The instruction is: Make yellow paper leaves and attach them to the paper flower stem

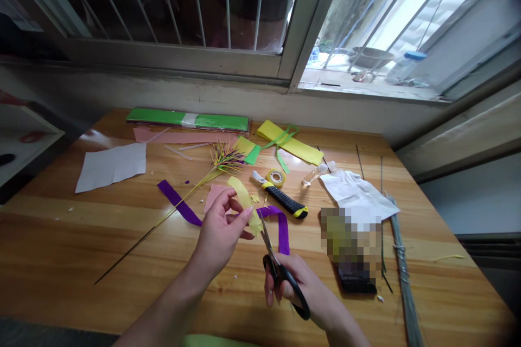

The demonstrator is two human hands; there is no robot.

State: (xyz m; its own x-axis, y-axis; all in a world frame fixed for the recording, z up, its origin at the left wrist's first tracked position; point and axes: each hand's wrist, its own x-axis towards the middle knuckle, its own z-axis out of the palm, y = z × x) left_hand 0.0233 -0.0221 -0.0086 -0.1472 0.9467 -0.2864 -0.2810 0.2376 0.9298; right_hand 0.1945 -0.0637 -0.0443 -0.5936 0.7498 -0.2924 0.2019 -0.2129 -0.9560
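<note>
L to R on the wooden surface [73, 271]: white sheet [112, 167], well out to the L of the L hand, flat. Long stem w/ fringed multicolour tuft [179, 203] just L of same hand, lying across a purple strip [175, 198]; purple shows again R of that hand, can't tell if 1 pc. Green pack [158, 116] w/ white band lies beyond the hand, at far edge.

L hand [223, 222]: thumb + fingers pinching pale yellow strip [243, 195], approx mid-length; strip is in the air, between both hands. R hand [303, 276], lower R of it: fingers curled round black handles of scissors [266, 239], blade tips at strip's lower R edge; can't tell if cutting or only touching.

Handling (judgement): strip prob. v. light, soft, bit floppy, tears easily; best held by light pinch near the cut, fingertips clear of blades. Scissors look stiff, heavier, good grip at loops.

Beyond R hand: tape roll [271, 179], cutter knife [285, 199], folded yellow strip [301, 147], small clear bottle [312, 174]. R of R hand: phone [356, 282], crumpled white tissue [358, 192] above it, tied wire bundle [402, 276] furthest R.

Brands/labels: none legible; no text readable on pack, knife or bottle; phone screen pixelated.
</note>
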